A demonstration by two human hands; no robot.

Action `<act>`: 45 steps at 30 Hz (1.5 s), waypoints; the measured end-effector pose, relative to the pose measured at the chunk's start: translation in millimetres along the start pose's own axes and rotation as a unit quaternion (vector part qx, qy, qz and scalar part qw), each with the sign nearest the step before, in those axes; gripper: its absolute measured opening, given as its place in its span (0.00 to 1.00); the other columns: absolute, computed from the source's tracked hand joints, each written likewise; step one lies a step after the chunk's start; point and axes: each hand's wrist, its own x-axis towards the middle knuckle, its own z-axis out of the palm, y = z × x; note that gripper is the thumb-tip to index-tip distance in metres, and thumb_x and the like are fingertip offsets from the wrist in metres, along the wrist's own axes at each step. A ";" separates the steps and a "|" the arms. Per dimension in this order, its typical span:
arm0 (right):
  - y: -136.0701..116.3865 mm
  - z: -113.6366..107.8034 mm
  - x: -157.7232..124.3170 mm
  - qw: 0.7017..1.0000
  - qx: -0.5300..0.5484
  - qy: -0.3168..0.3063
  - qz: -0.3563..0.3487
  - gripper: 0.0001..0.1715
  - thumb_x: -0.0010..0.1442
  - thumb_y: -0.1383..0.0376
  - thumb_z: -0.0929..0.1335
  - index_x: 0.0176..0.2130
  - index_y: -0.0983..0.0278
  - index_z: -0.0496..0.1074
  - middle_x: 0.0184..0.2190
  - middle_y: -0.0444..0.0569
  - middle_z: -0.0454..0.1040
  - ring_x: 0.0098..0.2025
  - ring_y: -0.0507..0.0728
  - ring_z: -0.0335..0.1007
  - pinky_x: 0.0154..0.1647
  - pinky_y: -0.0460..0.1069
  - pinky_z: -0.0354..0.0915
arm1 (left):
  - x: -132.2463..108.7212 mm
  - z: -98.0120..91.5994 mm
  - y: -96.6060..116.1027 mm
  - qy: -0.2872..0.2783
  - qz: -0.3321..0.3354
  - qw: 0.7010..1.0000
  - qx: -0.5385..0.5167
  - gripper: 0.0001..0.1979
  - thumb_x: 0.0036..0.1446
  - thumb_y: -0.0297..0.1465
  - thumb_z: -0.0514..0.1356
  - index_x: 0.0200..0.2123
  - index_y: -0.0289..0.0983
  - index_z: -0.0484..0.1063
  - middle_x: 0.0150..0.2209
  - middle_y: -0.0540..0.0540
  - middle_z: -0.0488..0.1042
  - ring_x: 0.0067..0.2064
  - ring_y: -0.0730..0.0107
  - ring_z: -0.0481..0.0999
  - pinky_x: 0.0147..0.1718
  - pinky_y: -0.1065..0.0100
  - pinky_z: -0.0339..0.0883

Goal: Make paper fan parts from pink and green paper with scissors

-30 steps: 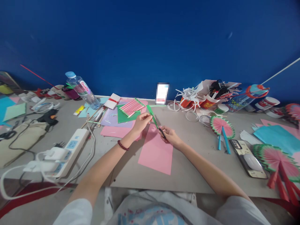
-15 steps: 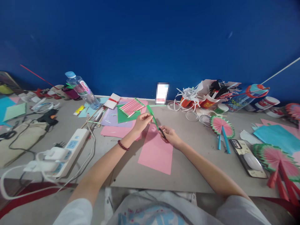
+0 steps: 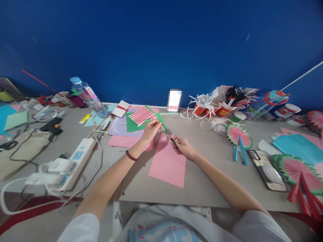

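Note:
My left hand [image 3: 151,129] is closed in a pinch on a narrow green paper strip [image 3: 164,126], held just above the table. My right hand [image 3: 183,146] is closed on a small black tool [image 3: 174,143] whose tip sits by the strip's lower end; I cannot make out what the tool is. Both hands hover over a pink paper sheet [image 3: 168,161] lying flat on the grey table [image 3: 202,188]. A red bead bracelet [image 3: 132,156] circles my left wrist.
A pleated pink-and-green paper piece [image 3: 141,116] and coloured sheets lie behind my hands. A water bottle [image 3: 87,95], power strip [image 3: 73,161] with cables and glue gun [image 3: 51,126] are left. Paper fans [image 3: 238,136], a phone [image 3: 267,169] and cups [image 3: 222,109] are right.
My left hand has shifted slightly up and left with the green strip, which now bends away from the black tool. My right hand has barely moved.

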 end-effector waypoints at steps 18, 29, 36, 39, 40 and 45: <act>0.1 -0.3 -0.5 1.000 -0.002 -0.006 -0.005 0.20 0.55 0.49 0.69 0.32 0.60 0.60 0.14 0.33 0.61 0.13 0.45 0.51 0.12 0.41 0.49 | -4.2 3.3 2.0 -0.023 -0.020 0.999 -0.023 0.12 0.52 0.37 0.60 0.21 0.38 0.67 0.23 0.51 0.70 0.27 0.73 0.69 0.30 0.69 0.63; -1.9 0.7 -1.1 1.000 -0.011 0.003 0.002 0.21 0.54 0.49 0.69 0.31 0.61 0.60 0.14 0.34 0.61 0.13 0.45 0.51 0.13 0.41 0.49 | -1.4 -0.2 3.1 -0.001 -0.027 1.000 -0.010 0.13 0.53 0.39 0.59 0.21 0.38 0.68 0.23 0.50 0.70 0.28 0.71 0.70 0.29 0.69 0.63; -1.9 0.9 -1.1 1.000 -0.007 -0.001 0.005 0.21 0.54 0.49 0.69 0.31 0.61 0.60 0.14 0.33 0.60 0.13 0.45 0.52 0.12 0.41 0.49 | -2.4 -0.8 7.0 0.004 -0.007 1.000 -0.010 0.11 0.53 0.35 0.59 0.22 0.38 0.67 0.24 0.50 0.70 0.28 0.72 0.69 0.30 0.69 0.63; -3.3 1.2 -1.6 1.000 -0.009 -0.002 0.007 0.21 0.54 0.48 0.69 0.31 0.61 0.59 0.13 0.33 0.61 0.12 0.45 0.52 0.12 0.41 0.49 | -2.5 -0.4 5.4 -0.005 -0.007 1.000 -0.003 0.11 0.53 0.35 0.59 0.21 0.38 0.67 0.23 0.50 0.69 0.28 0.72 0.69 0.30 0.69 0.63; -3.8 1.3 -1.8 1.000 -0.011 -0.003 0.005 0.22 0.54 0.48 0.69 0.31 0.61 0.59 0.13 0.33 0.61 0.12 0.45 0.52 0.12 0.41 0.49 | -2.5 -0.2 4.6 -0.008 -0.008 1.000 -0.003 0.11 0.53 0.35 0.59 0.21 0.38 0.67 0.23 0.50 0.69 0.28 0.72 0.69 0.30 0.69 0.62; -4.6 1.5 -2.2 1.000 -0.016 -0.003 0.001 0.22 0.54 0.48 0.69 0.31 0.61 0.59 0.13 0.33 0.61 0.12 0.46 0.53 0.12 0.42 0.50 | -2.9 1.0 3.3 -0.020 -0.013 1.000 -0.006 0.12 0.53 0.36 0.60 0.21 0.37 0.68 0.23 0.50 0.70 0.26 0.73 0.68 0.30 0.69 0.63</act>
